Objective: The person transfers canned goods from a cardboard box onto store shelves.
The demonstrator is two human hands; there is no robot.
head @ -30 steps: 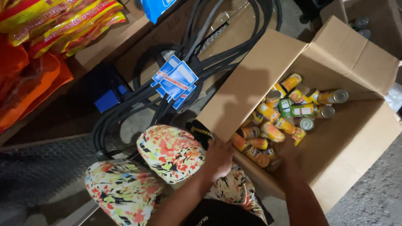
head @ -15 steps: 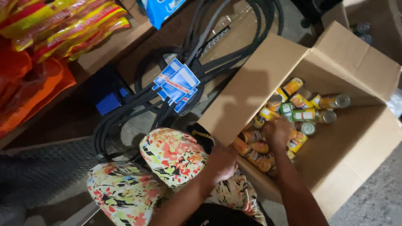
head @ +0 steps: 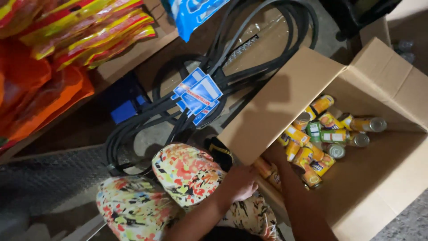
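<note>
The left hand (head: 240,184) was curled over the near flap of the open brown cardboard box (head: 383,178), while the right hand (head: 277,154) was sunk among yellow-labelled drink cans (head: 307,154) inside, its grip hidden.

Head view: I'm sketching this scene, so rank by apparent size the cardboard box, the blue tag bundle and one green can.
1. cardboard box
2. blue tag bundle
3. green can
</note>
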